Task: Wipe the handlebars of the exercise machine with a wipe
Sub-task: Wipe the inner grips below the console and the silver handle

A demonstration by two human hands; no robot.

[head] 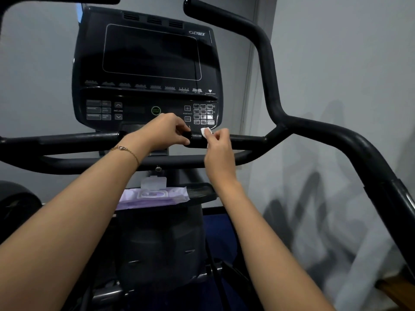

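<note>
A person's left hand (166, 131) curls its fingers round the handlebar (247, 139), likely to brace, while the right hand (217, 145) pinches a small wipe (206, 132) against it for rubbing.

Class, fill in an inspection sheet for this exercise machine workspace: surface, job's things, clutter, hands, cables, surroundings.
Surface: black shelf below the bars, carrying a pack.
Job's things: white wipe at the crosswise handlebar.
Clutter: purple wipe pack, flap raised.
Grippers: left hand grips the handlebar; right hand pinches the wipe.
Cables: nothing seen.
Surroundings: console with dark screen; grey wall behind.
</note>
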